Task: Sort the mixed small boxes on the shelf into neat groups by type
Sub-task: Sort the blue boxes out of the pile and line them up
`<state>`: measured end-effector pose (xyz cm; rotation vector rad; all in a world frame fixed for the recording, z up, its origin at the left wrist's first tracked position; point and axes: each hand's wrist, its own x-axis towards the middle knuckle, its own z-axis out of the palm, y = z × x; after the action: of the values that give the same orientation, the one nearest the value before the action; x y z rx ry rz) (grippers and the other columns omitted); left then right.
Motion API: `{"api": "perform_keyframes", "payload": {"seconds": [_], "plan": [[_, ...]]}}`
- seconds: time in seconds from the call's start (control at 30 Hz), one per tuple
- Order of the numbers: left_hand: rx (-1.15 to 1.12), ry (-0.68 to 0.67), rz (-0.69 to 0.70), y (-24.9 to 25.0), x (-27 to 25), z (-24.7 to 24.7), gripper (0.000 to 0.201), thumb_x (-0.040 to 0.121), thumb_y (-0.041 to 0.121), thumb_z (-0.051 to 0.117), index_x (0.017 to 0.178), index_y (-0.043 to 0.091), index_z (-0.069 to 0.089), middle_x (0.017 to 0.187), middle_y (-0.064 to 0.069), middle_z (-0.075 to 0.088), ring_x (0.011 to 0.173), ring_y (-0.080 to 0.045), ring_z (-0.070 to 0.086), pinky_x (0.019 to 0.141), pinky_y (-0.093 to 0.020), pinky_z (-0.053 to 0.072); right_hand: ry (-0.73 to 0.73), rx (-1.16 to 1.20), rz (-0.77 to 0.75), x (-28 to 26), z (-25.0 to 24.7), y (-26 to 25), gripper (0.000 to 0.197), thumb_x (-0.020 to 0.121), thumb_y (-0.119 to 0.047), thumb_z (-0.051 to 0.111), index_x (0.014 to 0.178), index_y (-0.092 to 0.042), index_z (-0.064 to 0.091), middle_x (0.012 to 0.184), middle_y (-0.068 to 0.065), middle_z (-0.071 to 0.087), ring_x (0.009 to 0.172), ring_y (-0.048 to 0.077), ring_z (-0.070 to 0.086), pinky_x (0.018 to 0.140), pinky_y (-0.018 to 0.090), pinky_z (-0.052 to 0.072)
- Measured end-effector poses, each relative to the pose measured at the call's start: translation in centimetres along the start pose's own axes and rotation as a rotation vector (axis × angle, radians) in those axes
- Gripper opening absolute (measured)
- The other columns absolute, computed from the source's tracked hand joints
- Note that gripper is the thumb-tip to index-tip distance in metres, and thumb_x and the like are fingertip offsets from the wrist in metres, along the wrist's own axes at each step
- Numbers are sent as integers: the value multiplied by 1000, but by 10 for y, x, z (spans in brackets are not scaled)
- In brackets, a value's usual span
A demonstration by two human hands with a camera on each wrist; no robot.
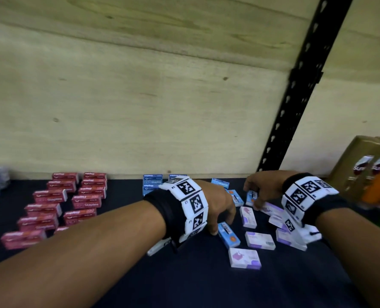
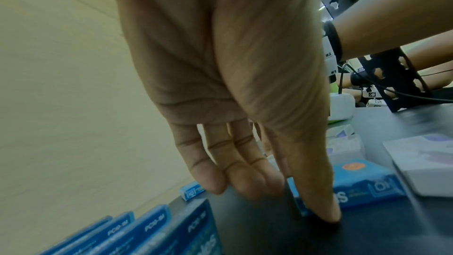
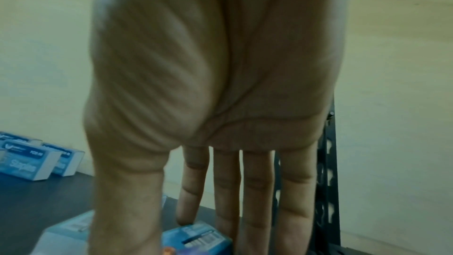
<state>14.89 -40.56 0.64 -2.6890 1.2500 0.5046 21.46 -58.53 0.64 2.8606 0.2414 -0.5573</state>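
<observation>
At far left the red staple boxes already sit in two tidy rows on the shelf, with the blue staple boxes grouped at the back. Our left hand, fingers loosely extended, touches a stray blue box with the thumb. We should pinch its long sides and carry it back squarely. Our right hand, fingers straight, reaches over another blue box among scattered purple-and-white boxes.

head view above, wrist views close along palms, shared blue boxes
</observation>
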Motion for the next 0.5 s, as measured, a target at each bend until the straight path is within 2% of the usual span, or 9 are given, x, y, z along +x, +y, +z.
{"api": "perform_keyframes", "payload": {"seconds": [0.1, 0.23, 0.3, 0.4, 0.5], "plan": [[8, 10, 4, 0, 1, 2, 40, 85, 27, 73, 123, 20, 62, 70, 18, 46, 60, 2, 43, 43, -10, 32, 13, -24, 15, 4, 2, -3, 65, 77, -25, 83, 135, -23, 52, 133, 1, 57, 118, 20, 56, 91, 27, 45], [5, 32, 0, -1, -5, 6, 30, 88, 31, 69, 115, 18, 66, 68, 17, 48, 60, 1, 43, 50, -18, 29, 49, -30, 36, 4, 0, -4, 57, 78, -26, 80, 131, -23, 58, 129, -1, 60, 115, 20, 58, 83, 25, 44], [15, 26, -5, -2, -11, 8, 30, 91, 34, 65, 116, 18, 66, 68, 17, 47, 60, 0, 43, 52, -19, 30, 81, 4, 34, 2, -4, -3, 44, 78, -29, 76, 121, -25, 66, 118, -5, 65, 108, 18, 60, 87, 27, 49], [19, -14, -24, -6, -22, 9, 30, 95, 35, 58, 118, 18, 67, 69, 17, 50, 63, -2, 47, 55, -20, 36, 99, 101, 4, -4, -10, -5, 19, 77, -35, 73, 93, -26, 76, 94, -12, 69, 96, 14, 64, 91, 34, 54], [6, -49, -65, -9, -34, 11, 31, 99, 34, 52, 121, 18, 66, 89, 6, 61, 78, -10, 53, 68, -25, 39, 84, 139, -38, -11, -15, -12, 19, 79, -41, 70, 86, -25, 77, 87, -12, 72, 91, 11, 66, 91, 35, 55]]}}
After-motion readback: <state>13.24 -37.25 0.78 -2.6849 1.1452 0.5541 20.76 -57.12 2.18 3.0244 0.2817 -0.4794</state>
